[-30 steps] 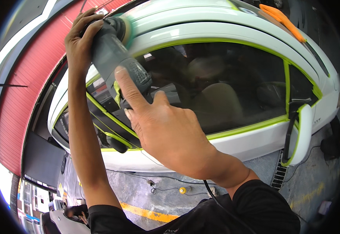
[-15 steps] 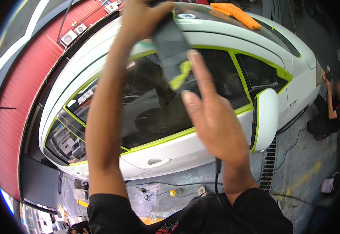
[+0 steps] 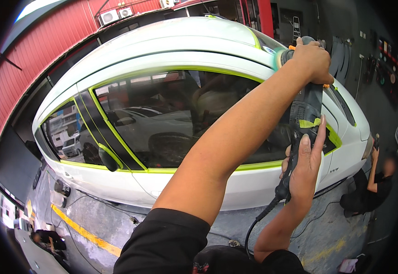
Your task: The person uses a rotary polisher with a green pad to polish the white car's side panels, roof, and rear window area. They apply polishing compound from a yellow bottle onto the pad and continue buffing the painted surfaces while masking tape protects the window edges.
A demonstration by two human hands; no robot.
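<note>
My left hand (image 3: 309, 61) is wrapped over the head of a black car polisher (image 3: 315, 96), my arm reaching across to the right. Its round, pale green and yellow pad (image 3: 281, 58) sits against the white car (image 3: 162, 48) at the roof edge near the windscreen. Lower down, my right hand (image 3: 303, 169) grips the rear handle, forefinger stretched along the body beside a strip of yellow-green tape (image 3: 309, 123). From the handle's end a black cord (image 3: 256, 223) runs down toward me. Yellow-green masking tape (image 3: 117, 137) borders the side windows (image 3: 158, 114).
Another person (image 3: 377, 180) crouches at the car's right end, holding something dark. At lower left, a second person (image 3: 48, 239) is by another vehicle. Cables (image 3: 320, 219) trail over the grey floor (image 3: 162, 235), and dark buckets (image 3: 60, 194) stand at the left.
The polisher and both hands have moved right along the roof edge, toward the windscreen. My view has shifted too, so the green-taped door mirror at the right is now out of sight.
</note>
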